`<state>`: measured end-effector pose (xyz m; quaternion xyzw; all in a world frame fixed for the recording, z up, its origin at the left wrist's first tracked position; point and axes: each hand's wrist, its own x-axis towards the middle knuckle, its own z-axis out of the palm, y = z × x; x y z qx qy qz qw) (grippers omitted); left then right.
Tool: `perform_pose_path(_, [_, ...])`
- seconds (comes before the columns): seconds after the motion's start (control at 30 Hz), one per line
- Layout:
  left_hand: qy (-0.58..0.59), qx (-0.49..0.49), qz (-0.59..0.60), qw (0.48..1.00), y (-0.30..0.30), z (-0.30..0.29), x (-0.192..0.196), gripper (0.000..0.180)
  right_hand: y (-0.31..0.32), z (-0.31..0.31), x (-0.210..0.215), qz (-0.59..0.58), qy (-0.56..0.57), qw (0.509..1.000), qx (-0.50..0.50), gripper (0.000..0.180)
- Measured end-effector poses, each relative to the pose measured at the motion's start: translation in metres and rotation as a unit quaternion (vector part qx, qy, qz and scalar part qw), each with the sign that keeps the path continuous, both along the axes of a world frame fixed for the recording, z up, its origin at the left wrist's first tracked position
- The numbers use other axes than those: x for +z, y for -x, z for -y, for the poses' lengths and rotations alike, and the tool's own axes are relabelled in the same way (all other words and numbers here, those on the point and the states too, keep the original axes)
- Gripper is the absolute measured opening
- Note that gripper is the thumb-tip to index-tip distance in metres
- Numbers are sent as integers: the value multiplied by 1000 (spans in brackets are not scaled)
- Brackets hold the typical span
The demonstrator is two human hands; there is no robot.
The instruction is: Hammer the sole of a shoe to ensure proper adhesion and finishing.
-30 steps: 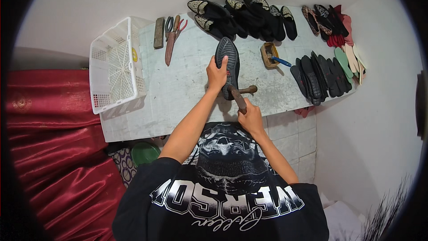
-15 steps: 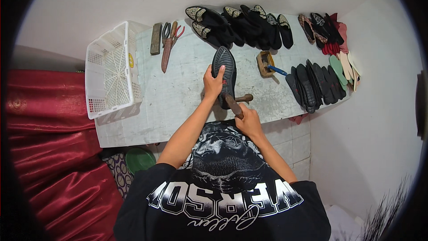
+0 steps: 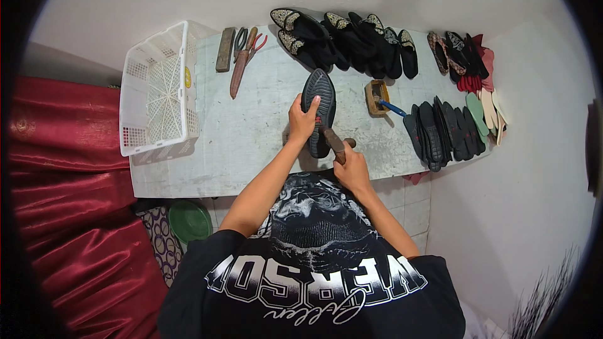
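A black shoe (image 3: 323,105) is tilted up over the table's near middle, its ridged sole facing me and a small red mark at mid-sole. My left hand (image 3: 303,119) is closed around its left side, thumb pressed on the sole. In my right hand (image 3: 353,168) is a worn brown hammer (image 3: 335,143), gripped with closed fingers. One end of the hammer lies against or just over the sole's lower right; whether it touches, I cannot tell. A rounded brown end shows beside it, partly hidden.
On the pale table (image 3: 251,144) stand a white basket (image 3: 190,81), pliers (image 3: 256,47) and a sheathed tool (image 3: 240,72). Ornamented black shoes (image 3: 370,44) line the back. A glue-stained container (image 3: 370,102) with a blue-handled brush and several black soles (image 3: 433,129) sit right.
The hammer has tilted and shifted slightly right in my right hand, so less of its rounded end shows. My left hand keeps hold of the shoe. The whole view has shifted slightly.
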<state>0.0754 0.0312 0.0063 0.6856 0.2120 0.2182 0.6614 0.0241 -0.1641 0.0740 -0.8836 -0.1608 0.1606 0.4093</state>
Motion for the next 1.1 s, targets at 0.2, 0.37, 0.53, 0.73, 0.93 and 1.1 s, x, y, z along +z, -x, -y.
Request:
perform_pose_path(0.2, [13, -2, 0, 1000, 0, -1, 0, 40, -2, -2, 4, 17, 41, 997, 63, 27])
perform_pose_path(0.37, [29, -8, -5, 1000, -1, -2, -10, 41, -8, -1, -1, 6, 28, 998, 56, 24])
perform_pose_path(0.53, [37, -27, -13, 999, 2, -4, -2, 38, -10, -4, 4, 10, 8, 1000, 17, 20])
perform_pose_path(0.73, [54, -11, 6, 998, 2, 0, 1, 39, -16, -9, 11, -5, -25, 1000, -3, 18])
perform_pose_path(0.93, [110, -26, 8, 994, -2, -2, -2, 35, -21, -16, 11, 4, -3, 1000, 12, 23])
perform_pose_path(1.1, [138, -31, 0, 990, -1, -4, -2, 31, -17, -26, 21, 1, 33, 999, 12, 24])
